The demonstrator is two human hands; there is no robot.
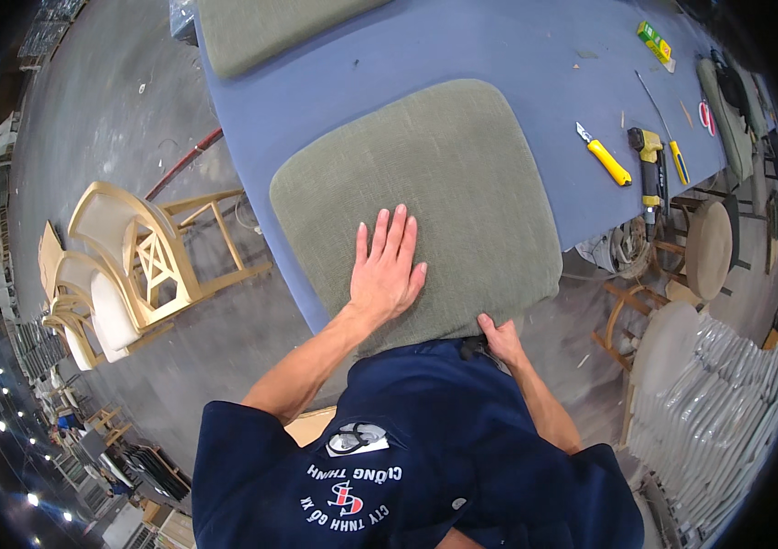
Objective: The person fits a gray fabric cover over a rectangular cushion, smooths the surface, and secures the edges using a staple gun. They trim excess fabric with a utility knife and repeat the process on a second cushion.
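A green-grey fabric seat cushion [439, 160] lies in front of me on a blue-covered table [334, 96], its near edge against my body. My left hand [386, 274] rests flat on the cushion's top, fingers stretched out. At the near right edge my right hand [500, 341] grips the cushion, thumb on top and the other fingers hidden beneath. Right of the cushion are a yellow utility knife [606, 161], a black-and-yellow air stapler [649, 174] and a long thin screwdriver [678, 163].
Another green cushion [270, 32] sits at the table's far left. Red-handled scissors [707, 118] and a green-yellow box [654, 42] lie far right. Wooden chairs [137, 252] stand on the floor at left; plastic-wrapped pieces [718, 403] are stacked at right, near a round stool [709, 249].
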